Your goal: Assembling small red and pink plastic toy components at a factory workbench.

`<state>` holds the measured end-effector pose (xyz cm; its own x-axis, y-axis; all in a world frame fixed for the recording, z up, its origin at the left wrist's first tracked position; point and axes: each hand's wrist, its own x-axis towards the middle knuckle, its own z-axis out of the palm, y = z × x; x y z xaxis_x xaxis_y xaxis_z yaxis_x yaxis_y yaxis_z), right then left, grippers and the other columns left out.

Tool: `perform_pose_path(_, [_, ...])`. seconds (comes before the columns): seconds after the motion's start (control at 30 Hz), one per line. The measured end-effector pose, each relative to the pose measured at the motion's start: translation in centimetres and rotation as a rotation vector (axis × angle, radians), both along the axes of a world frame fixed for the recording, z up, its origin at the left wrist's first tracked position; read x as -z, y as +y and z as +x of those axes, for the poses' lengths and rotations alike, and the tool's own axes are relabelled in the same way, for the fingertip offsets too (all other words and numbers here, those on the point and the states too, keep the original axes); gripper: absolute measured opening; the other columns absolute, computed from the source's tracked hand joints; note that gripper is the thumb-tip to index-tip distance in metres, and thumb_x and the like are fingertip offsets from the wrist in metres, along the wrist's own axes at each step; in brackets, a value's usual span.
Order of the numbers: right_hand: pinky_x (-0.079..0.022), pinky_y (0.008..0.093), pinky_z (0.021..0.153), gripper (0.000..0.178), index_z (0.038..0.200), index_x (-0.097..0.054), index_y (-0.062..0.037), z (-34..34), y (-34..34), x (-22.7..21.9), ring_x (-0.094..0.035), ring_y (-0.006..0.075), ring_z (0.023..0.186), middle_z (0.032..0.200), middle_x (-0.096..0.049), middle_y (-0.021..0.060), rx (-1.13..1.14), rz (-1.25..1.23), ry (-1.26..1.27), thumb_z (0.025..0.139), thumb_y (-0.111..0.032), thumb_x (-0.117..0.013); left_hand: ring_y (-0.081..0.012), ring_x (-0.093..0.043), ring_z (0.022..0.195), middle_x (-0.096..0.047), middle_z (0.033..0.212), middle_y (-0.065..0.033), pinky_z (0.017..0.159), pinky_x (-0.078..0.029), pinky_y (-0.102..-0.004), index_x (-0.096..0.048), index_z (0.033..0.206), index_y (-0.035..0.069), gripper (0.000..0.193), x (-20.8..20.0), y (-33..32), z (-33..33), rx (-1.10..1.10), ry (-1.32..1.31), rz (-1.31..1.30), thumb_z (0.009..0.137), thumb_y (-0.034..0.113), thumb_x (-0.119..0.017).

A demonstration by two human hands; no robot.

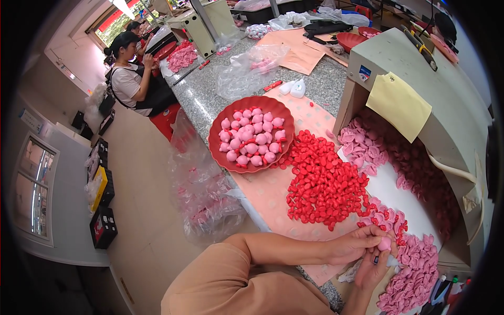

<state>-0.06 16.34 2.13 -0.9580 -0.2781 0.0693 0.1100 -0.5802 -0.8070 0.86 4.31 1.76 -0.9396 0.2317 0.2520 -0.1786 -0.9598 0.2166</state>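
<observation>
My left hand (349, 247) is closed, its fingertips pinching a small pink ball-shaped piece (384, 244). Close beneath it, my right hand (370, 272) has its fingers curled up near the same piece. A whitish object (391, 261) shows beside the right fingers, mostly hidden, so what that hand grips is unclear. Loose pink flat pieces (412, 273) are heaped just right of my hands. Beyond them spreads a large pile of small red glossy pieces (325, 181). Farther left, a red scalloped bowl (216, 152) holds several pink balls (252, 137) with red parts attached.
A grey open-fronted housing (446, 100) stands on the right, with more pink pieces (362, 142) at its opening. Small white bottles (297, 88) and plastic bags (252, 68) lie on the speckled grey table (202, 89). Another person (128, 79) sits at the far left.
</observation>
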Motion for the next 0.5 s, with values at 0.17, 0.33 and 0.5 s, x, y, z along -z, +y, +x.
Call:
perform_pose_path(0.17, [-0.039, 0.0325, 0.094, 0.044, 0.128, -0.037, -0.0009, 0.1, -0.1, -0.1, -0.05, 0.0187, 0.108, 0.121, -0.048, 0.0116, 0.0, 0.0, 0.002, 0.092, -0.022, -0.05, -0.0217, -0.045, 0.119, -0.051, 0.122, -0.0113, 0.101, -0.033, -0.0348, -0.052, 0.107, 0.012, 0.015, 0.3, 0.0, 0.0, -0.012, -0.009, -0.016, 0.094, 0.016, -0.047])
perform_pose_path(0.33, [-0.038, 0.0326, 0.095, 0.042, 0.127, -0.039, -0.0022, 0.1, 0.1, -0.1, -0.049, 0.0184, 0.108, 0.122, -0.048, 0.0108, 0.001, -0.01, 0.008, 0.092, -0.022, -0.051, -0.0229, -0.044, 0.119, -0.052, 0.122, -0.0119, 0.101, -0.033, -0.035, -0.052, 0.107, 0.011, 0.015, 0.1, 0.3, 0.3, -0.047, -0.044, -0.034, 0.094, 0.017, -0.046])
perform_pose_path(0.5, [-0.038, 0.033, 0.095, 0.038, 0.125, -0.041, -0.0037, 0.2, 0.8, -0.2, -0.048, 0.0179, 0.109, 0.125, -0.046, 0.01, 0.048, 0.026, -0.021, 0.093, -0.021, -0.049, -0.0144, -0.05, 0.105, -0.057, 0.11, -0.0083, 0.087, -0.038, -0.0262, -0.053, 0.097, 0.013, 0.011, -1.0, 1.0, 0.3, -0.052, -0.107, -0.048, 0.092, 0.023, -0.052])
